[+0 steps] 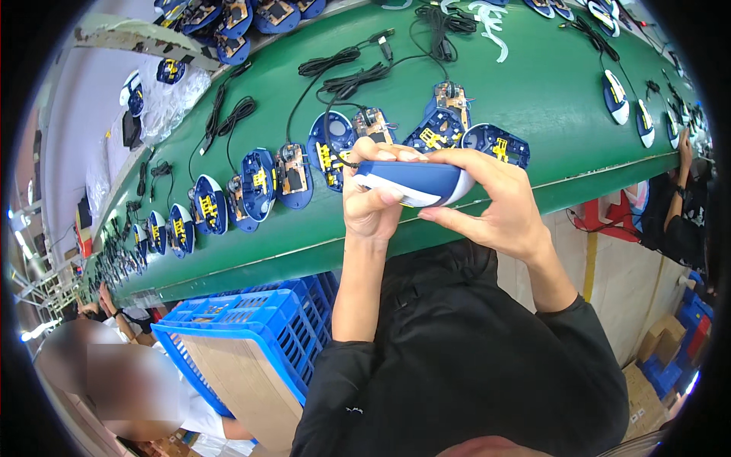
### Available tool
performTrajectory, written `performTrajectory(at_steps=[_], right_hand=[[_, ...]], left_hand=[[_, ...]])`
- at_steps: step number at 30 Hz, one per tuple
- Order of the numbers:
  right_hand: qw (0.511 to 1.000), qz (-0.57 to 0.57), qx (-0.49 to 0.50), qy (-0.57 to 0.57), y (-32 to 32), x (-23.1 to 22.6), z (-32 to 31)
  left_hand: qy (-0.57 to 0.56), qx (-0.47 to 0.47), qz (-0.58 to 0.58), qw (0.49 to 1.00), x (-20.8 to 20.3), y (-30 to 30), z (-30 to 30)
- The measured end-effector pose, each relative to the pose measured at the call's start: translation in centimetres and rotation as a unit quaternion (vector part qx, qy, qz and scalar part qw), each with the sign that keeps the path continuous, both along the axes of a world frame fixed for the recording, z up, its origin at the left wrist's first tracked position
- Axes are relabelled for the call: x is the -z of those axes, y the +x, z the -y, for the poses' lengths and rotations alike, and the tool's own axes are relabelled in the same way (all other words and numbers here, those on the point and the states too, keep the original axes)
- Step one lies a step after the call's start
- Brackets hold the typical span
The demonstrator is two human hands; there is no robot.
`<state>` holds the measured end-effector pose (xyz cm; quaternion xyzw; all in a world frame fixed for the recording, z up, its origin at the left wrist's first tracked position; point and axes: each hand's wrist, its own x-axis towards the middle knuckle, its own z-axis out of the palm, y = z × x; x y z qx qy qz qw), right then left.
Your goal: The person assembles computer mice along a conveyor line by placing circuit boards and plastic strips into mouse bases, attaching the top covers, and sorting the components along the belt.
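Note:
A blue and white computer mouse is held up on its side between my two hands, above the near edge of the green bench. My left hand grips its left end, thumb on the white side, close to where a black cable comes off. My right hand pinches the other end, thumb below and fingers along the top. Just behind lie opened mouse shells with yellow parts: one shell to the right, another to the left. A mouse base with a circuit board lies beside them.
On the green bench, more opened mice line up leftward, with coiled black cables behind. Closed mice stand at the right. A blue crate stands below the bench at left. Other people work at both ends.

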<state>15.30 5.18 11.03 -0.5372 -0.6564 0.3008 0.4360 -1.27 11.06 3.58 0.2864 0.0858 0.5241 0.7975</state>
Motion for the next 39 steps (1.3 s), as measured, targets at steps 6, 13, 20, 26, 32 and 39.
performTrajectory(at_steps=[6, 13, 20, 26, 32, 39], right_hand=[[0.952, -0.256, 0.049, -0.158, 5.9, 0.6, -1.1], [0.907, -0.221, 0.338, 0.117, 19.5, -8.4, -1.9], [0.800, -0.214, 0.551, -0.100, 29.5, 4.4, 3.6], [0.680, 0.479, 0.556, -0.010, 24.5, 5.5, 1.1], [0.882, 0.330, 0.338, -0.008, 21.3, 2.8, -15.3], [0.830, 0.322, 0.432, -0.142, 15.7, 4.8, -23.6]], left_hand=[[-0.127, -0.126, -0.151, 0.972, -3.3, 6.5, 0.6], [0.469, -0.116, -0.658, 0.578, -1.1, 6.2, 1.4], [0.424, -0.104, -0.644, 0.628, -0.4, 1.4, 1.1], [0.423, -0.144, -0.644, 0.622, -0.2, 1.0, 1.4], [0.402, -0.149, -0.639, 0.638, -2.3, 2.9, 1.7], [0.399, -0.131, -0.625, 0.659, -5.8, 1.3, 0.7]])
